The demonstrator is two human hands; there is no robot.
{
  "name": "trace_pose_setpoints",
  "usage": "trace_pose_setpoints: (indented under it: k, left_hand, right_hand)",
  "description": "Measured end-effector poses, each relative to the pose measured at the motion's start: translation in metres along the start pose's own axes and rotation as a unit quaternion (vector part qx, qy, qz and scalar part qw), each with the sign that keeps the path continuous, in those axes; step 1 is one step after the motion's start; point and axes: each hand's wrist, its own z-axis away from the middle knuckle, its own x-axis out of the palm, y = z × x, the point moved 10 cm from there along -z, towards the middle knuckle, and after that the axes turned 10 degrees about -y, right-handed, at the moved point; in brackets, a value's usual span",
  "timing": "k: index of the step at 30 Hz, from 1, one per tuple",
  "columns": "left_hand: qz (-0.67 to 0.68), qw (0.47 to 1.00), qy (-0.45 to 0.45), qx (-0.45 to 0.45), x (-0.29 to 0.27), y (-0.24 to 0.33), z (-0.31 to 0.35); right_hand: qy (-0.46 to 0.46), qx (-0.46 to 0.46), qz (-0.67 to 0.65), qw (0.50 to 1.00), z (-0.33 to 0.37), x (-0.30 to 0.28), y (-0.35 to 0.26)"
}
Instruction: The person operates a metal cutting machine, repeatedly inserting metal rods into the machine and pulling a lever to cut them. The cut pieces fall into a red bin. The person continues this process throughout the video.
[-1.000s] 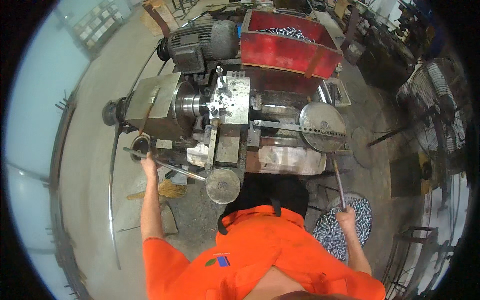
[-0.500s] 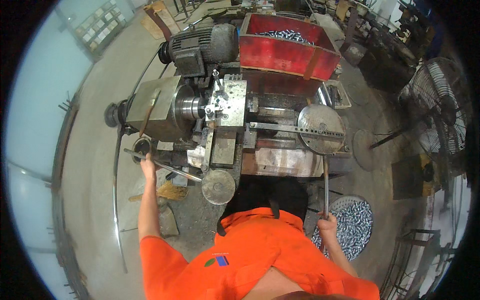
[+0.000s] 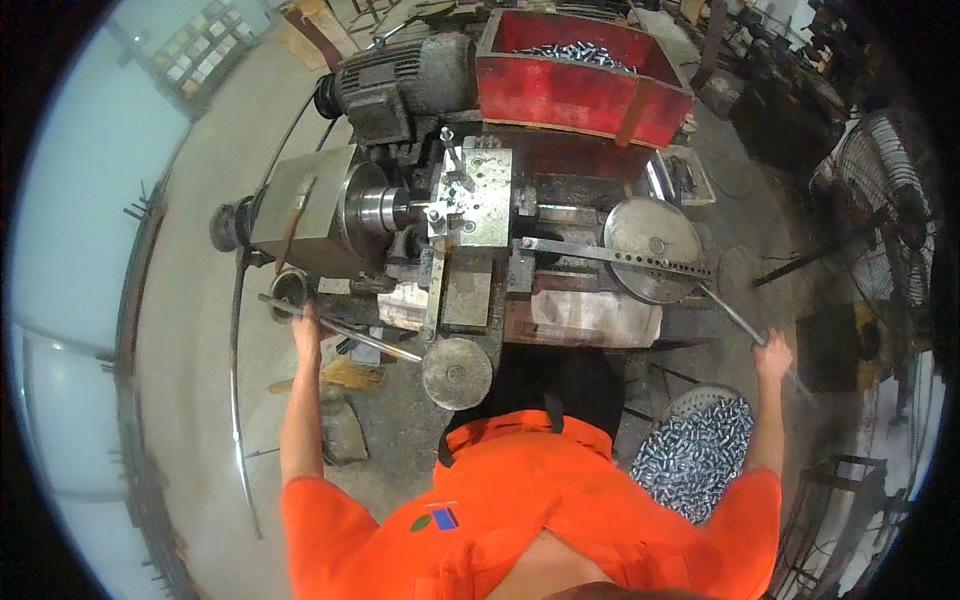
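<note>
My left hand [image 3: 306, 328] is closed around the outer part of a metal lever [image 3: 372, 345], which runs to a round disc [image 3: 457, 374] at the lathe's front. Out to the right, my right hand [image 3: 772, 355] grips a second metal lever [image 3: 733, 313], slanting down from a larger round plate [image 3: 652, 245]. A flat bar with a row of holes [image 3: 617, 257] crosses that plate. Between the levers sits the lathe's tool block [image 3: 476, 198], its left side close to the chuck [image 3: 385, 210]. What is clamped in the chuck is too small to make out.
A red bin [image 3: 585, 95] of small metal parts stands behind the lathe, beside a motor [image 3: 405, 88]. Near my right arm is a round basket [image 3: 693, 455] full of shiny cylindrical parts. A brush [image 3: 296, 222] lies on the headstock cover. A fan [image 3: 880, 205] stands far right.
My right hand has swung its lever outward to the right and up, away from the parts basket. The tool block has shifted slightly right of the chuck. My left hand keeps its grip.
</note>
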Motion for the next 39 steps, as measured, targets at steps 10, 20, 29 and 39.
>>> trace_pose_setpoints:
  k: [10, 20, 29, 39]
  left_hand:
    - [-0.517, 0.846, -0.126, 0.022, -0.016, -0.109, -0.007]
    - [-0.546, 0.835, 0.06, -0.04, 0.022, -0.206, 0.013]
    - [-0.591, 0.79, -0.144, -0.073, 0.024, -0.149, 0.016]
    - [-0.466, 0.874, 0.062, 0.121, -0.129, 0.065, 0.07]
  right_hand:
    - [0.243, -0.123, -0.123, 0.954, 0.074, -0.027, -0.093]
    - [0.055, -0.104, -0.254, 0.96, 0.102, 0.033, -0.111]
    - [0.058, -0.242, -0.31, 0.918, 0.073, -0.117, -0.216]
    - [0.008, -0.667, -0.197, 0.719, 0.177, -0.228, -0.597]
